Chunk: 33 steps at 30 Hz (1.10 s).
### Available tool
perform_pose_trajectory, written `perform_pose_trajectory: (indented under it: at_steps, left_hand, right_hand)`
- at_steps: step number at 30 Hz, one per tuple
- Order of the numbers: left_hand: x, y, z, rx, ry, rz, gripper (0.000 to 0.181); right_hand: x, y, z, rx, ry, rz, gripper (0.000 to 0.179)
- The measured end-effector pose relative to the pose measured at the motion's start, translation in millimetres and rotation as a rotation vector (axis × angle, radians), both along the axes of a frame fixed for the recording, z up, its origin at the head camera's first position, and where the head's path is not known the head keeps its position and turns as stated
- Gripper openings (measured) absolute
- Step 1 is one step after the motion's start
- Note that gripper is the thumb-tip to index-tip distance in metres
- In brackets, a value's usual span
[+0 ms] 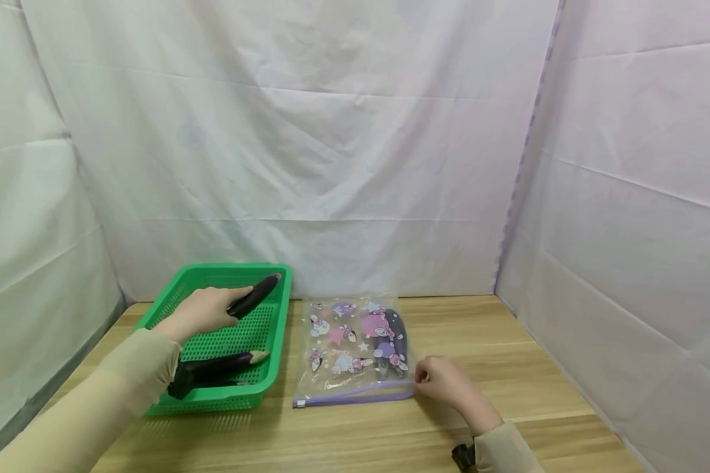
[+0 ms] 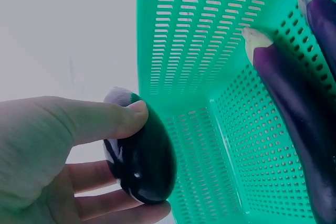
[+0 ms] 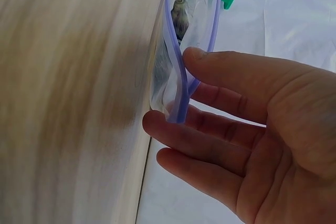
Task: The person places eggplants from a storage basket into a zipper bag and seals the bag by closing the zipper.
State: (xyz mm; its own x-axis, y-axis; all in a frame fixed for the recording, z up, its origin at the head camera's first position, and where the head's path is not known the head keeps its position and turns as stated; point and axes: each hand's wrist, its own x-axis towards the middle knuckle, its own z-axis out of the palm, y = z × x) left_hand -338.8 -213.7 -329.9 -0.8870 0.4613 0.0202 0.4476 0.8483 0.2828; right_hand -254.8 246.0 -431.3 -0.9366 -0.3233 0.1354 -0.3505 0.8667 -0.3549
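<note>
1. In the head view we see the left hand (image 1: 210, 309) gripping an eggplant (image 1: 256, 297) over the green basket (image 1: 283, 328); its tip points toward the basket's far right corner, though we cannot tell whether it touches the rim. More eggplants (image 1: 225, 362) lie inside, along the near side. To the right, a clear printed zip bag (image 1: 363, 345) lies on the wooden bench (image 1: 343, 440), with another eggplant (image 1: 398, 328) inside, along its right edge. The right hand (image 1: 449, 384) pinches the right end of the bag's purple zip strip (image 1: 355, 395); the slider (image 1: 300, 403) sits at the left end. White sheets (image 1: 302, 164) hang behind and at both sides.

2. In the left wrist view we see the thumb pressed on the dark, glossy eggplant, with fingers on its other side. Two eggplants lie side by side in the perforated basket, well apart from the held one.

3. In the right wrist view we see the thumb and fingers holding the zip strip's end, its two edges parted beyond the grip. Through that mouth we make out the bagged eggplant's stem end.
</note>
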Motion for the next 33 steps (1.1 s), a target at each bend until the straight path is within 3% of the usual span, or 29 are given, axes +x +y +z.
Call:
perform_pose_trajectory:
  at_steps: [6,12,19,33]
  left_hand:
    - [7.3,3.3,2.4,-0.008,0.068,0.026,0.068]
    - [15.7,3.6,-3.2,-0.022,0.130,0.031,0.066]
    - [24.7,8.7,-4.2,0.001,0.158,0.020,0.065]
    - [27.8,36.9,1.7,0.057,0.169,-0.030,0.065]
  right_hand:
    - [-1.8,-3,0.3,-0.001,-0.006,0.002,0.016]
    - [-1.0,-6,-4.1,-0.005,-0.026,0.026,0.016]
    - [-2.1,-10,-8.3,-0.018,-0.013,0.045,0.018]
    - [0.8,3,-0.5,-0.028,0.007,0.028,0.021]
